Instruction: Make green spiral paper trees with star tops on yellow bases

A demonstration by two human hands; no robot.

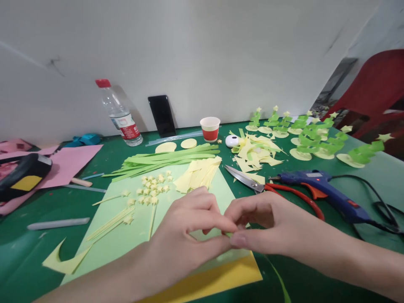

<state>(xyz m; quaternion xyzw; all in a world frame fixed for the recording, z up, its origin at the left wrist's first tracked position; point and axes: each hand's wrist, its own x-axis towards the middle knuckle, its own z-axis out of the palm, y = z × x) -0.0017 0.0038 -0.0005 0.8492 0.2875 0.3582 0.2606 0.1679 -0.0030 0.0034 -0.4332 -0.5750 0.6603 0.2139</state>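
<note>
My left hand (198,225) and my right hand (261,223) meet above the front right part of a pale green sheet (179,172). Both pinch a small bit of green paper, mostly hidden between the fingertips. A thin green strip (277,275) hangs down below my right hand. On the sheet lie many small yellow paper stars (153,187), some on thin sticks, and a stack of pale yellow strips (198,172). Long green strips (164,159) lie along the sheet's back edge. A yellow sheet (217,280) shows beneath its front.
Open scissors (249,182) and a blue glue gun (325,189) lie right. Yellow scraps (257,153) and several green curled pieces with stars (315,139) are behind. A bottle (121,118), phone (162,115) and red cup (210,128) stand by the wall. Pink paper (71,166) lies left.
</note>
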